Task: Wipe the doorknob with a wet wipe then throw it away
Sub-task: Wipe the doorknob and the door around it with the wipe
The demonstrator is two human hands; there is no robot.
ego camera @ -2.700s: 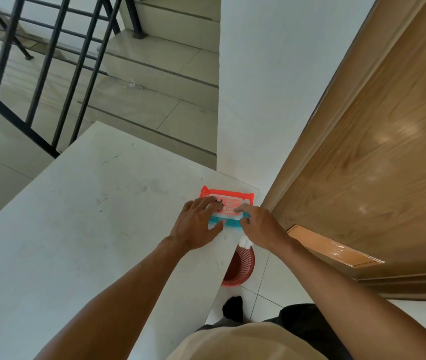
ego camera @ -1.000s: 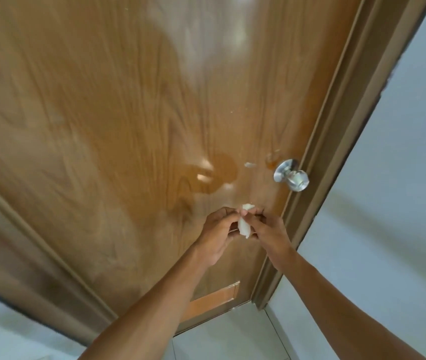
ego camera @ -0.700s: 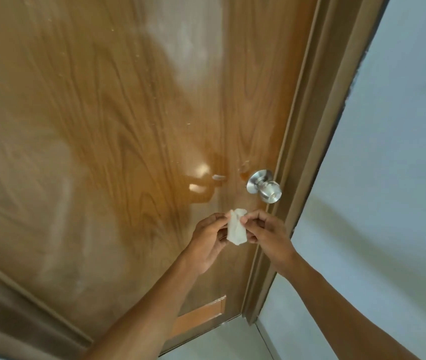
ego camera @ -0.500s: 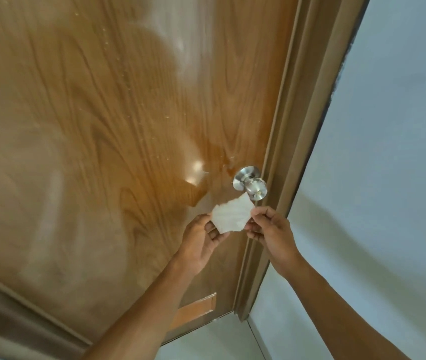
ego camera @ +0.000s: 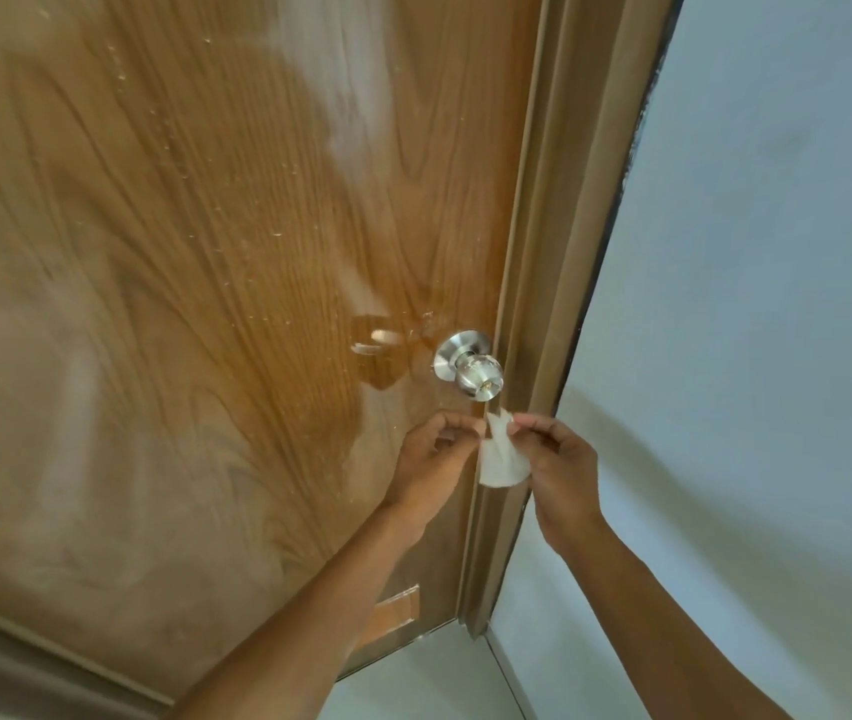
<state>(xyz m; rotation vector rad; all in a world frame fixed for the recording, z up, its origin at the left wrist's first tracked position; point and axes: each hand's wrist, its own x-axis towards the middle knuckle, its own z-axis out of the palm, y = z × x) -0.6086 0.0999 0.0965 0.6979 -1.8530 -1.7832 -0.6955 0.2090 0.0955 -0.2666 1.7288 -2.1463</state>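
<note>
A round silver doorknob [ego camera: 473,370] sticks out of a glossy wooden door [ego camera: 216,283], close to its right edge. Just below the knob a small white wet wipe [ego camera: 503,457] hangs unfolded between my hands. My left hand [ego camera: 434,459] pinches its upper left corner with curled fingers. My right hand [ego camera: 556,462] pinches the upper right corner. The wipe's top edge lies a short way under the knob and does not touch it.
The brown door frame [ego camera: 548,283] runs down the right side of the door, and a pale wall [ego camera: 767,314] stands beyond it. Light floor tiles [ego camera: 429,678] show at the bottom. A strip of tape [ego camera: 395,610] sits low on the door.
I turned from the wipe packet on the ledge to the door. The folded wipe has been opened out between both hands, which now sit nearer the knob.
</note>
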